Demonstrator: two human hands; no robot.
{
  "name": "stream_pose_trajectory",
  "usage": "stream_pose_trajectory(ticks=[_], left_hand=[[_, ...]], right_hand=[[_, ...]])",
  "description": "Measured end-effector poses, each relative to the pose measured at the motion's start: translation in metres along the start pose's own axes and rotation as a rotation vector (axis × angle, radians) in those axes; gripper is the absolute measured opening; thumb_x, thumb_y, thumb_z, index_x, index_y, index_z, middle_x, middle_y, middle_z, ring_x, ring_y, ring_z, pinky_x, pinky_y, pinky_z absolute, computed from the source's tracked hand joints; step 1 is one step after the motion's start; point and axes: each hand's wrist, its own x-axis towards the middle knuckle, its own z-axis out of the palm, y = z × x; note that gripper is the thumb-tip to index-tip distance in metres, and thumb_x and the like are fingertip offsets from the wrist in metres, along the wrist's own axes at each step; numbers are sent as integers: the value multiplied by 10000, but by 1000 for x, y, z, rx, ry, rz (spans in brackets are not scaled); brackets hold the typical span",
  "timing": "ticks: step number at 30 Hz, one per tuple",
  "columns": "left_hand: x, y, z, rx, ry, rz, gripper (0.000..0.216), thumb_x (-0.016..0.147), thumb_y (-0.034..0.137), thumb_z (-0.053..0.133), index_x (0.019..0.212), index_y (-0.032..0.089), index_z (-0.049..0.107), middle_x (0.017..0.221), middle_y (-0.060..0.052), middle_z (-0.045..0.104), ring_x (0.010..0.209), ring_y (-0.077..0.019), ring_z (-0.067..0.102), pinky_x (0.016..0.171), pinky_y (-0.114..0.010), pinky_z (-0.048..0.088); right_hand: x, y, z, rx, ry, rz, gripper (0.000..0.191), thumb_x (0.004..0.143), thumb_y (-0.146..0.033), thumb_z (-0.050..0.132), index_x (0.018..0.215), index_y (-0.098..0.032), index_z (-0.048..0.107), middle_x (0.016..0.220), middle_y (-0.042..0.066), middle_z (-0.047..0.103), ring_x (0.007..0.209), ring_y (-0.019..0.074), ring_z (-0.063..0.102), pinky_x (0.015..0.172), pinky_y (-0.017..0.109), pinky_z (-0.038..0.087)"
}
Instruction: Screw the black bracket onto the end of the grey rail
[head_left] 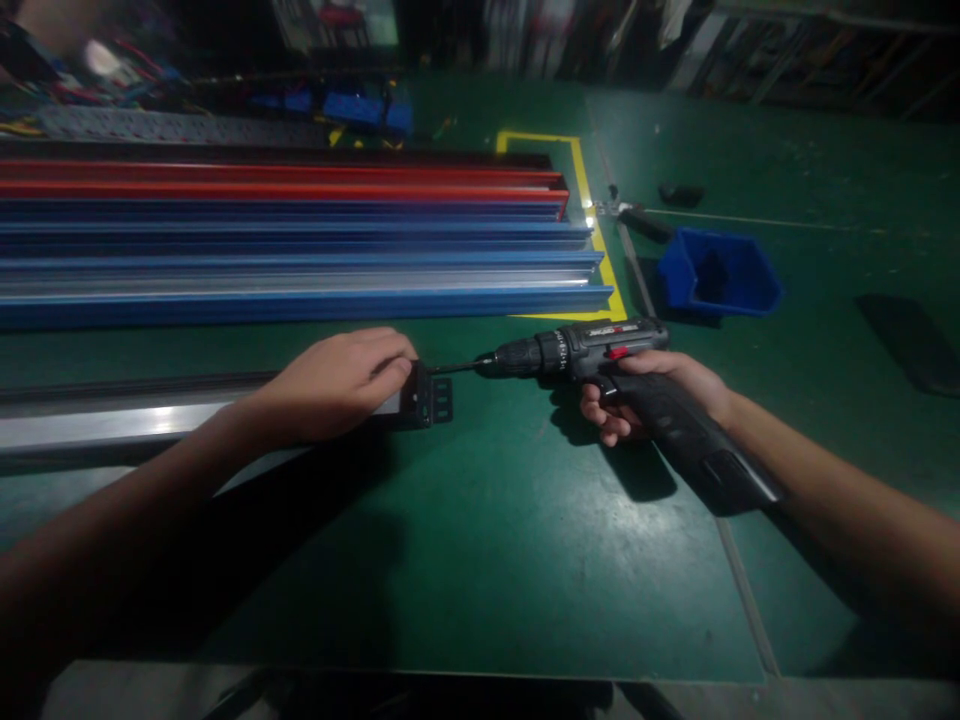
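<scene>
My right hand (660, 385) is wrapped round the grip of a black cordless drill (600, 345), which lies sideways with its bit pointing left. The thin bit (457, 367) reaches the upper part of a black end bracket (424, 395) with a slotted tab. That bracket sits at the right end of a long silver and black metal profile (157, 420) on the table. My left hand (345, 385) closes over the profile's end, thumb and fingers against the bracket. Whether a screw is at the bit's tip is too small to tell.
Several long red and blue profiles (300, 270) lie behind, their ends near a yellow tape outline (577, 165). A blue bin (720, 272) stands at the right on the green table (510, 560). Dark flat objects (907, 340) lie farther right, and cables clutter the back left.
</scene>
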Motion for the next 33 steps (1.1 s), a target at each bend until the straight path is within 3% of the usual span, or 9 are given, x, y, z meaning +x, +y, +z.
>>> stream_pose_trajectory(ticks=[7, 13, 19, 33], left_hand=[[0, -1, 1, 2, 1, -3, 445, 1015, 493, 317, 1011, 202, 654, 1011, -74, 668, 913, -255, 617, 790, -369, 425], [1, -2, 2, -6, 15, 2, 441, 1014, 484, 318, 1012, 209, 663, 1022, -68, 676, 926, -254, 623, 797, -364, 429], [1, -1, 2, -14, 9, 4, 420, 1016, 480, 324, 1008, 211, 648, 1013, -67, 668, 918, -255, 621, 792, -372, 425], [1, -2, 2, -15, 4, 11, 411, 1025, 469, 322, 1007, 209, 640, 1009, -65, 658, 904, -240, 609, 789, -362, 425]], right_hand=[[1, 2, 5, 16, -20, -23, 363, 902, -372, 606, 1113, -76, 611, 1012, 120, 713, 834, 174, 710, 911, 352, 578], [0, 4, 6, -59, 1, -59, 409, 902, -355, 613, 1186, -62, 602, 1057, 140, 726, 906, 194, 718, 903, 353, 579], [0, 7, 8, -90, -6, -108, 303, 918, -315, 614, 1079, -60, 646, 991, 124, 723, 809, 161, 705, 869, 344, 588], [1, 10, 9, -112, -53, -167, 289, 943, -260, 621, 1067, -9, 693, 941, 136, 734, 746, 140, 707, 837, 319, 606]])
